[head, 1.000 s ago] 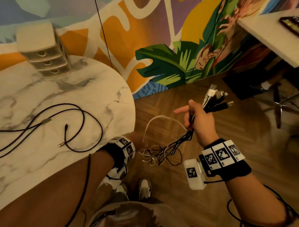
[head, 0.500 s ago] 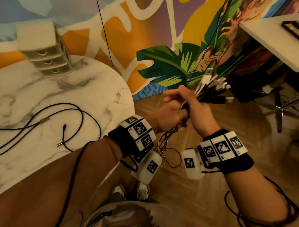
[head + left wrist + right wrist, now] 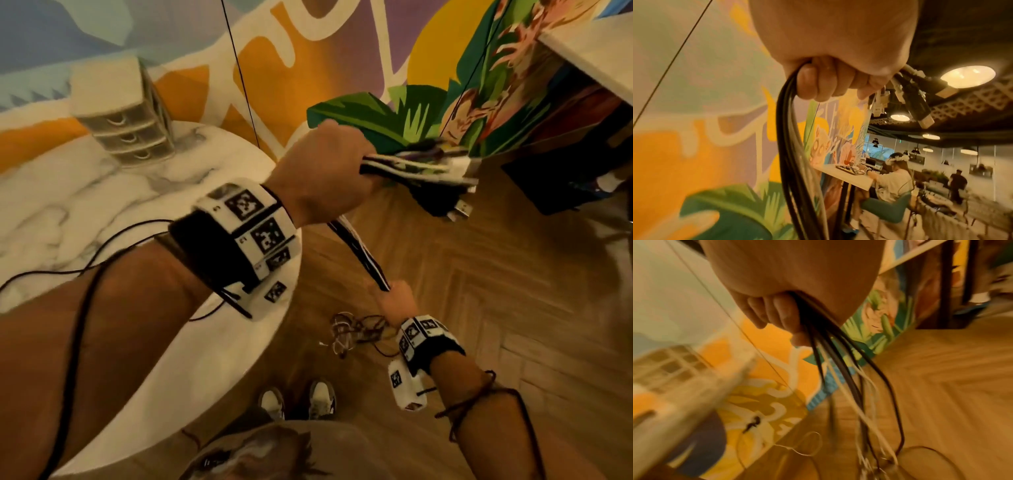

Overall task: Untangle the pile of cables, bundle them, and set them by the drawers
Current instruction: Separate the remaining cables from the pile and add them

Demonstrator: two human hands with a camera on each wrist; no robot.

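Observation:
My left hand [image 3: 325, 171] is raised in a fist and grips the bundle of black and white cables [image 3: 359, 253] just below its plug ends [image 3: 431, 168]. USB plugs [image 3: 920, 104] fan out past the left hand's curled fingers [image 3: 824, 81]. Lower down, my right hand [image 3: 394, 298] grips the same bundle, which runs taut between the two hands. Below the right hand's fingers [image 3: 777, 311] the cables [image 3: 830, 353] hang loose to a tangle on the floor [image 3: 356, 332]. A small beige drawer unit [image 3: 126, 113] stands at the back of the marble table [image 3: 191, 359].
A loose black cable [image 3: 51, 270] lies on the table, partly hidden by my left arm. A thin cord [image 3: 239, 68] hangs down the painted wall. A white desk [image 3: 599, 44] juts in at top right. My shoes [image 3: 298, 401] stand on the wood floor beside the table.
My left hand came up from below the table edge and took the plug end of the bundle. My right hand let go of that end and slid down the cables, pulling them straight.

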